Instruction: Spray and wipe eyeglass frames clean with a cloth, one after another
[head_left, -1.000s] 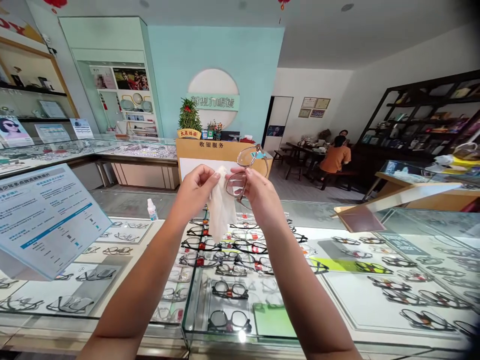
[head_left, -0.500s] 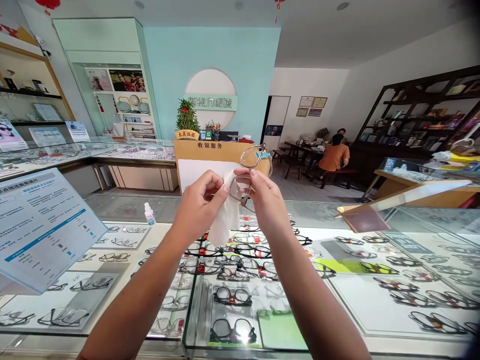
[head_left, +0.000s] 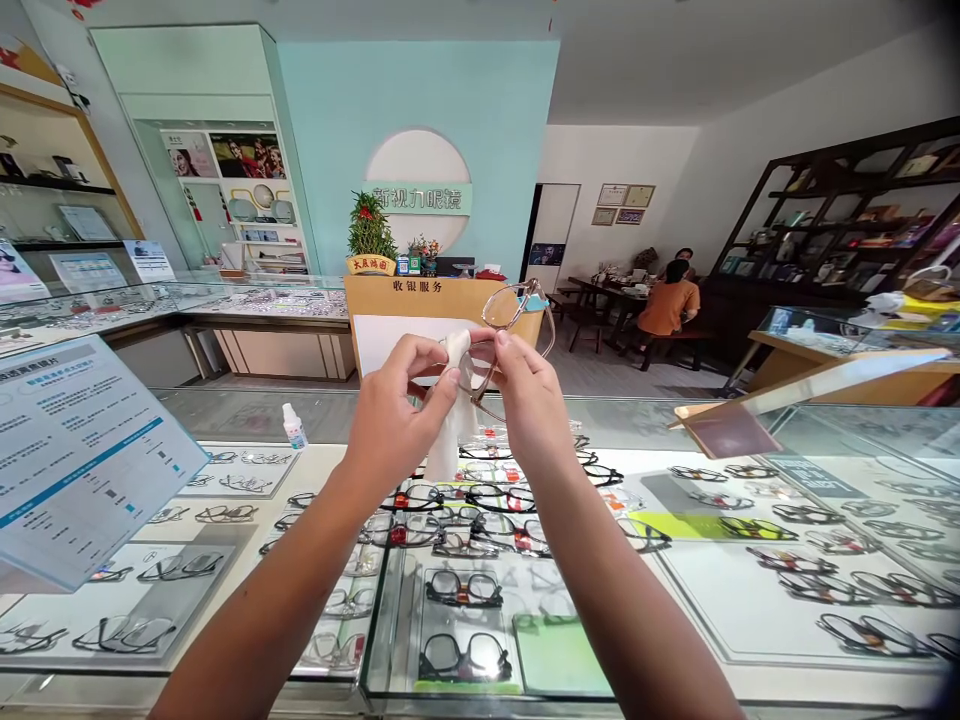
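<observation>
Above the glass counter, my right hand (head_left: 534,385) is closed on a pair of clear-framed eyeglasses (head_left: 504,306), pinching them near the bridge. One lens points up and away; the other faces my left side. My left hand (head_left: 409,400) pinches a white cleaning cloth (head_left: 448,430) folded against that nearer lens, thumb and fingers on either side. The cloth's loose end hangs below the fingers. Part of the lower lens is hidden behind cloth and fingers.
Rows of eyeglasses (head_left: 465,588) lie inside the glass display counter (head_left: 375,640). A small white spray bottle (head_left: 293,426) stands on the left, beyond a tilted printed sign (head_left: 97,450). A slanted mirror (head_left: 731,430) rests at right. A person in orange (head_left: 671,305) sits far back.
The eyeglasses have turned slightly in my right hand, with the lower lens now more edge-on. My left hand's cloth has shifted over that lens. The view has tilted a little.
</observation>
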